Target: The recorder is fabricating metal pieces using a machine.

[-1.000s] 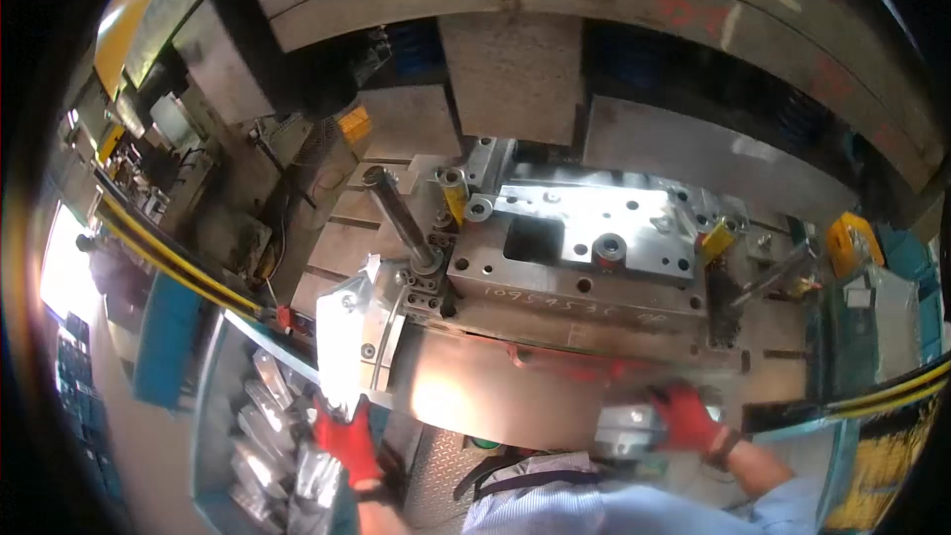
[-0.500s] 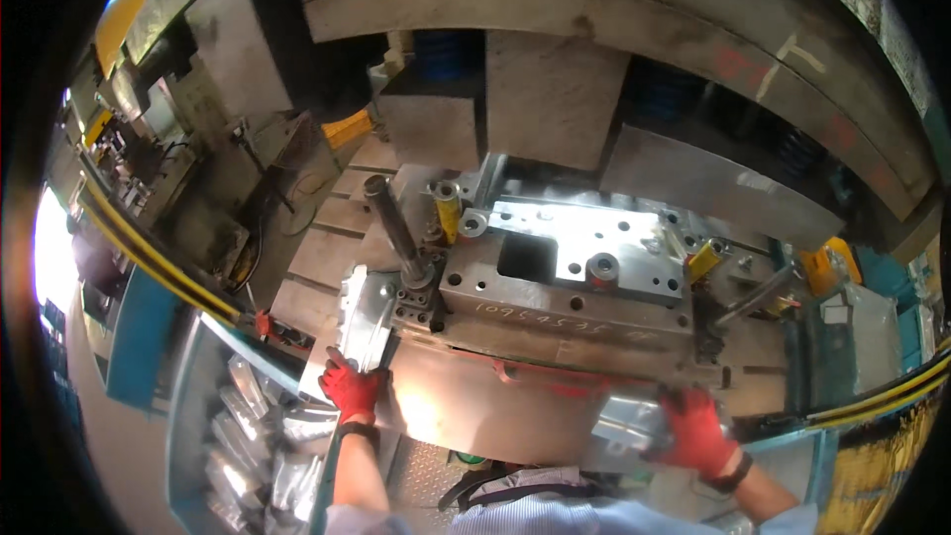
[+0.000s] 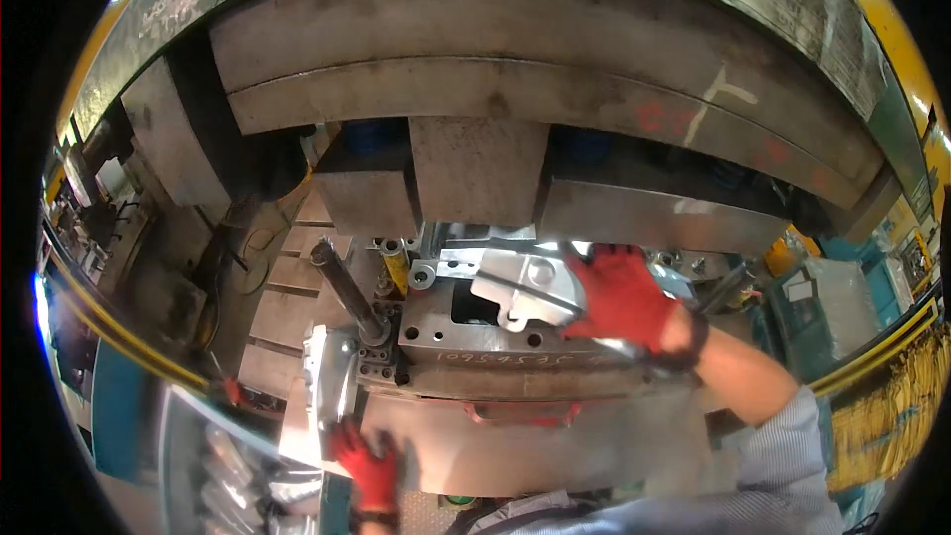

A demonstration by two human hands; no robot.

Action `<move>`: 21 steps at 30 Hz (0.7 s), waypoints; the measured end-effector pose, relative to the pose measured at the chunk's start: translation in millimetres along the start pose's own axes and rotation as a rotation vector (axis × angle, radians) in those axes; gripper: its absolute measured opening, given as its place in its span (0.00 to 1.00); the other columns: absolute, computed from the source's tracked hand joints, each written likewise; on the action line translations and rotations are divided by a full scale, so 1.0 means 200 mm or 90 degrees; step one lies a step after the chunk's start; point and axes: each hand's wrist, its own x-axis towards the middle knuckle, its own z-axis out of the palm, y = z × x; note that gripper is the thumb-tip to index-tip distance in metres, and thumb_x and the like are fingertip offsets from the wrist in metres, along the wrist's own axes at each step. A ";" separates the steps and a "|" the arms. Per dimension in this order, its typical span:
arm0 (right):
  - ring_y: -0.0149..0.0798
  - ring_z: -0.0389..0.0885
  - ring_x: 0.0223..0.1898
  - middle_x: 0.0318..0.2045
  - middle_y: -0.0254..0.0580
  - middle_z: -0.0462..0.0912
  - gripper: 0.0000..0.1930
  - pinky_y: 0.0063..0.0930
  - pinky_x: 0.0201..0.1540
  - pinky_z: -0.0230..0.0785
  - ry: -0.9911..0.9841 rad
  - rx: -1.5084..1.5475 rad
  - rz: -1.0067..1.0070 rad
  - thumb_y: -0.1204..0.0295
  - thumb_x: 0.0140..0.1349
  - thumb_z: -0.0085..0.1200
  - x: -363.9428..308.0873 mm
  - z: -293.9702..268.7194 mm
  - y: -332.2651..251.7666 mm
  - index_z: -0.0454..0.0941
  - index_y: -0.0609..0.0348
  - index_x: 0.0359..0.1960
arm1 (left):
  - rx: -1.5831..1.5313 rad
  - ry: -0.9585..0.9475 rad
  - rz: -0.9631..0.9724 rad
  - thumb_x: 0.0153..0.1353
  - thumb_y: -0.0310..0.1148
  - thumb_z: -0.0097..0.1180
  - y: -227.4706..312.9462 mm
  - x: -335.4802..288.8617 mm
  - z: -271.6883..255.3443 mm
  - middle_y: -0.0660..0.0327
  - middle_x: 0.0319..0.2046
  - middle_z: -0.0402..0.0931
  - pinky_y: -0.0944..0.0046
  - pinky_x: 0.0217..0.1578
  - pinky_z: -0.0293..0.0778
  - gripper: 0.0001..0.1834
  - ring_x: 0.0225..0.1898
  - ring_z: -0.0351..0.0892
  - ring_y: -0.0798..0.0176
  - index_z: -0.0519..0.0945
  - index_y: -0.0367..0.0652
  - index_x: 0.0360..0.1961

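My right hand [image 3: 622, 299], red-gloved, grips a stamped metal bracket [image 3: 523, 289] over the die block [image 3: 495, 352]. My left hand [image 3: 369, 463] has its fingers closed on a second metal part [image 3: 332, 388] at the block's left edge.

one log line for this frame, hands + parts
right hand: holds stamped metal bracket over die block | left hand: on second bracket at die's left edge | press ram: raised
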 end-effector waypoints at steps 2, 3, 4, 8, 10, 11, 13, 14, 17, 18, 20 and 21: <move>0.53 0.75 0.49 0.50 0.63 0.76 0.46 0.43 0.56 0.62 0.030 0.147 -0.072 0.44 0.41 0.67 0.18 0.10 0.07 0.70 0.65 0.57 | -0.089 -0.048 0.093 0.50 0.40 0.64 0.09 -0.18 0.08 0.44 0.56 0.67 0.40 0.65 0.51 0.34 0.63 0.59 0.38 0.69 0.37 0.57; 0.51 0.76 0.47 0.46 0.59 0.78 0.44 0.42 0.54 0.64 -0.156 0.214 -0.009 0.49 0.43 0.69 0.30 0.11 0.09 0.67 0.64 0.59 | -0.127 -0.121 0.056 0.50 0.39 0.64 0.14 -0.25 0.11 0.46 0.55 0.68 0.40 0.65 0.52 0.32 0.62 0.60 0.39 0.70 0.37 0.56; 0.50 0.77 0.45 0.43 0.55 0.79 0.43 0.41 0.52 0.66 -0.341 0.279 0.051 0.54 0.45 0.70 0.40 0.13 0.09 0.64 0.62 0.61 | -0.162 -0.189 0.018 0.50 0.39 0.63 0.19 -0.30 0.13 0.48 0.55 0.69 0.40 0.64 0.52 0.30 0.62 0.61 0.39 0.71 0.38 0.54; 0.40 0.79 0.42 0.40 0.44 0.82 0.35 0.33 0.45 0.71 -0.432 0.618 0.095 0.64 0.47 0.69 0.53 0.67 0.27 0.68 0.63 0.56 | -0.080 -0.080 0.038 0.50 0.38 0.63 0.31 -0.32 0.19 0.50 0.54 0.70 0.39 0.64 0.54 0.28 0.60 0.63 0.41 0.72 0.41 0.53; 0.41 0.79 0.43 0.40 0.45 0.82 0.32 0.34 0.45 0.71 -0.478 0.574 0.070 0.63 0.49 0.67 0.59 0.71 0.25 0.69 0.63 0.55 | -0.078 -0.089 0.025 0.50 0.38 0.62 0.28 -0.32 0.18 0.50 0.54 0.69 0.39 0.64 0.54 0.28 0.60 0.63 0.41 0.73 0.41 0.53; 0.41 0.79 0.43 0.40 0.45 0.82 0.31 0.34 0.45 0.71 -0.496 0.556 0.059 0.63 0.50 0.66 0.61 0.72 0.23 0.69 0.63 0.55 | -0.073 -0.090 0.022 0.50 0.38 0.62 0.28 -0.32 0.16 0.49 0.54 0.69 0.39 0.63 0.54 0.27 0.60 0.63 0.41 0.73 0.41 0.52; 0.42 0.79 0.43 0.40 0.45 0.82 0.29 0.34 0.46 0.70 -0.504 0.532 0.028 0.63 0.52 0.63 0.66 0.74 0.20 0.70 0.63 0.54 | -0.066 -0.088 0.014 0.50 0.37 0.62 0.27 -0.32 0.15 0.49 0.53 0.69 0.38 0.63 0.54 0.26 0.60 0.63 0.40 0.74 0.41 0.51; 0.42 0.79 0.43 0.41 0.46 0.82 0.29 0.35 0.46 0.70 -0.499 0.521 0.024 0.62 0.53 0.62 0.65 0.73 0.23 0.70 0.63 0.54 | -0.072 -0.086 0.019 0.50 0.37 0.62 0.28 -0.32 0.16 0.48 0.53 0.69 0.38 0.63 0.54 0.26 0.60 0.63 0.40 0.74 0.41 0.51; 0.43 0.79 0.43 0.41 0.47 0.81 0.26 0.35 0.46 0.70 -0.478 0.513 -0.008 0.61 0.55 0.59 0.65 0.74 0.26 0.71 0.63 0.53 | -0.072 -0.084 0.025 0.50 0.37 0.62 0.31 -0.31 0.17 0.48 0.53 0.69 0.37 0.63 0.55 0.26 0.60 0.63 0.40 0.74 0.41 0.52; 0.44 0.79 0.43 0.41 0.47 0.81 0.25 0.35 0.46 0.70 -0.463 0.511 -0.019 0.61 0.56 0.58 0.65 0.75 0.27 0.71 0.63 0.52 | -0.072 -0.085 0.025 0.50 0.36 0.61 0.31 -0.31 0.16 0.48 0.53 0.69 0.37 0.63 0.55 0.26 0.60 0.63 0.40 0.74 0.41 0.52; 0.44 0.79 0.44 0.41 0.48 0.81 0.24 0.36 0.47 0.70 -0.424 0.505 -0.037 0.61 0.58 0.56 0.64 0.74 0.31 0.72 0.63 0.51 | -0.072 -0.084 0.037 0.51 0.36 0.61 0.33 -0.30 0.16 0.48 0.53 0.70 0.37 0.62 0.56 0.25 0.59 0.64 0.40 0.73 0.40 0.51; 0.45 0.79 0.44 0.41 0.48 0.81 0.23 0.36 0.47 0.69 -0.405 0.503 -0.043 0.60 0.59 0.55 0.62 0.74 0.33 0.72 0.63 0.51 | -0.072 -0.079 0.048 0.51 0.35 0.60 0.33 -0.29 0.17 0.48 0.53 0.71 0.38 0.61 0.57 0.25 0.59 0.65 0.39 0.73 0.40 0.51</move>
